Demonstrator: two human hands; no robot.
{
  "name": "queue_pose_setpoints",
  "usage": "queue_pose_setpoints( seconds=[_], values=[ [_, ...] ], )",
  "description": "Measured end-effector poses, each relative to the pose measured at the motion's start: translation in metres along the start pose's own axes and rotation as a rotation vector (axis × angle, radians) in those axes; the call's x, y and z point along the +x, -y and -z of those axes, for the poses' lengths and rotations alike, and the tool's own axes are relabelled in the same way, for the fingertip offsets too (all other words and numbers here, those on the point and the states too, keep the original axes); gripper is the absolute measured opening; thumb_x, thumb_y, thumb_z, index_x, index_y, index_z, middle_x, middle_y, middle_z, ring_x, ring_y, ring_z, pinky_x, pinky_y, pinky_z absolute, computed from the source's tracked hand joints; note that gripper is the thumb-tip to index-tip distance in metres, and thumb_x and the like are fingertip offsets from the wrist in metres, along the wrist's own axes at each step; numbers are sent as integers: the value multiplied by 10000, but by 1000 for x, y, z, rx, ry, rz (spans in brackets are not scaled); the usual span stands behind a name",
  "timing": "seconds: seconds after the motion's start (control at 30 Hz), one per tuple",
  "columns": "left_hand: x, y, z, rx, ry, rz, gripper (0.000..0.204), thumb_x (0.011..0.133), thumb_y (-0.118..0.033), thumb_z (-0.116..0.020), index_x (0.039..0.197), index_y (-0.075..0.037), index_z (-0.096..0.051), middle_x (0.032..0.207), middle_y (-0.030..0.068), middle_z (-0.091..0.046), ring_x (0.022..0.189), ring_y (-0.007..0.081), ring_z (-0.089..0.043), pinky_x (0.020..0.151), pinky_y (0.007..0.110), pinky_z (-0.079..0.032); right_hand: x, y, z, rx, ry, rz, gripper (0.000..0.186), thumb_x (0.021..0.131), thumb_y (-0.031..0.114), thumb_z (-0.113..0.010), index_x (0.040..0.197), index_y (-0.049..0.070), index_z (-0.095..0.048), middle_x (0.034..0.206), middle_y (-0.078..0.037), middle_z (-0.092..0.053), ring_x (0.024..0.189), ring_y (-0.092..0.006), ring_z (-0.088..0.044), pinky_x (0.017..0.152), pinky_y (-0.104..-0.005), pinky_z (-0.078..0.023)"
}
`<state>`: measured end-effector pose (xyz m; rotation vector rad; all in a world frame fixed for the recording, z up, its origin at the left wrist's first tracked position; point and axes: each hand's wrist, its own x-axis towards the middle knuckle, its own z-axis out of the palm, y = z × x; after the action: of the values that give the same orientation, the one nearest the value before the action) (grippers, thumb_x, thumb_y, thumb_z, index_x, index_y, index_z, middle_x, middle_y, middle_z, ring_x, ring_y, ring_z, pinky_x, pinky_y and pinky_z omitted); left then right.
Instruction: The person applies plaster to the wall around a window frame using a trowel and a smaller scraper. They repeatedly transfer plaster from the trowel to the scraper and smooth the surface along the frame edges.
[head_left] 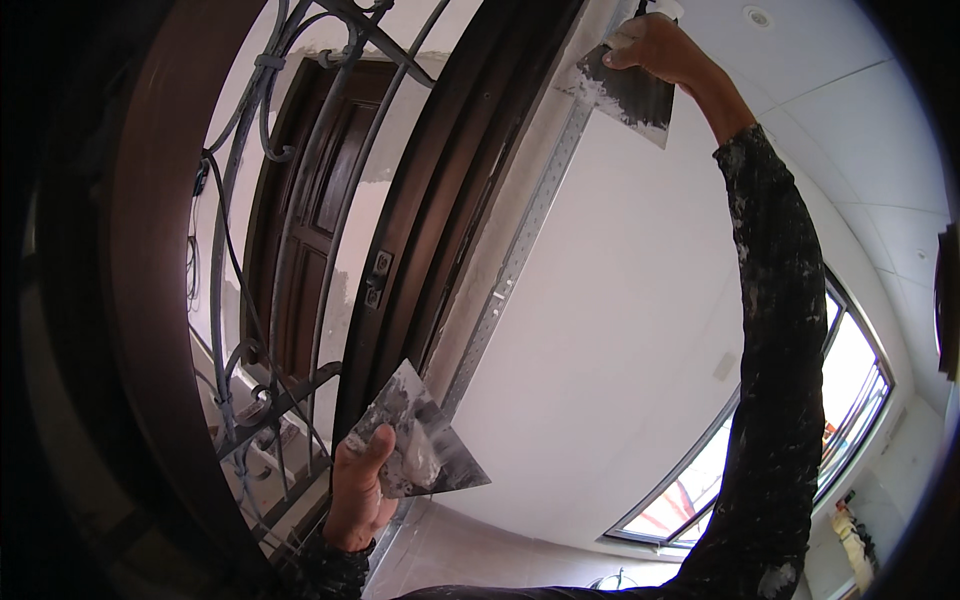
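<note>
Raised at the top, my right hand [668, 50] is closed on a wide putty knife [645, 105], its dark blade smeared with white compound. The blade lies at the upper end of a perforated metal corner bead [540, 200], which runs down the wall edge beside the dark door frame [425, 215]. Lower down, my left hand [358, 495] grips a second flat metal putty knife [455, 468], thumb on top of it. A lump of pale joint compound [422, 462] rests on that blade. Its handle is hidden by my hand.
A smooth white wall [600, 280] spreads right of the bead, with a window [850, 390] beyond. Wrought-iron scrollwork [270, 60] stands at the left, in front of a brown panelled door [320, 210]. Ceiling panels [850, 110] fill the upper right.
</note>
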<state>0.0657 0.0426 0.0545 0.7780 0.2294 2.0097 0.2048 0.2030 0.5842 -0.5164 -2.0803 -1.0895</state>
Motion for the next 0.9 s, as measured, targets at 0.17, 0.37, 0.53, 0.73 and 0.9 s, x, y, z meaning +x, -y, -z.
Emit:
queue_pose_setpoints(
  seconds=[0.17, 0.37, 0.53, 0.73, 0.9],
  values=[
    [0, -1, -1, -38, 9, -4, 448, 929, -241, -695, 1283, -5, -558, 1183, 110, -664, 1081, 248, -659, 954, 438, -530, 28, -19, 14, -72, -31, -83, 512, 689, 275, -853, 1038, -62, -691, 959, -184, -715, 851, -282, -691, 783, -387, -544],
    [3, 2, 2, -15, -15, -23, 459, 927, -241, -697, 1283, 10, -554, 1188, 114, -661, 1082, 249, -657, 966, 429, -522, 63, -44, 29, 76, -13, -142, 475, 614, 241, -893, 921, -72, -710, 861, -167, -719, 843, -292, -686, 766, -404, -547],
    [1, 4, 0, 4, -31, -8, 486, 926, -263, -704, 1281, 39, -563, 1177, 126, -662, 1055, 242, -661, 919, 410, -539, 80, -72, 47, -70, -158, -94, 283, 729, 186, -803, 819, -45, -666, 760, -127, -679, 692, -249, -634, 641, -384, -509],
    [-1, 3, -5, 58, -10, -40, 495, 912, -272, -714, 1294, -1, -552, 1197, 112, -659, 1093, 247, -649, 978, 433, -511, -38, -43, 44, 642, -501, -161, 538, 806, 391, -781, 1152, -6, -671, 1015, -140, -701, 915, -259, -692, 852, -356, -526],
    [6, -4, -18, 67, 142, -88, 494, 927, -261, -695, 1317, -6, -531, 1255, 129, -635, 1145, 265, -629, 1000, 447, -500, -213, 76, 0, 1346, -37, -208, 394, 901, 309, -724, 1075, -32, -627, 923, -86, -669, 811, -163, -655, 778, -297, -534]
  ],
)
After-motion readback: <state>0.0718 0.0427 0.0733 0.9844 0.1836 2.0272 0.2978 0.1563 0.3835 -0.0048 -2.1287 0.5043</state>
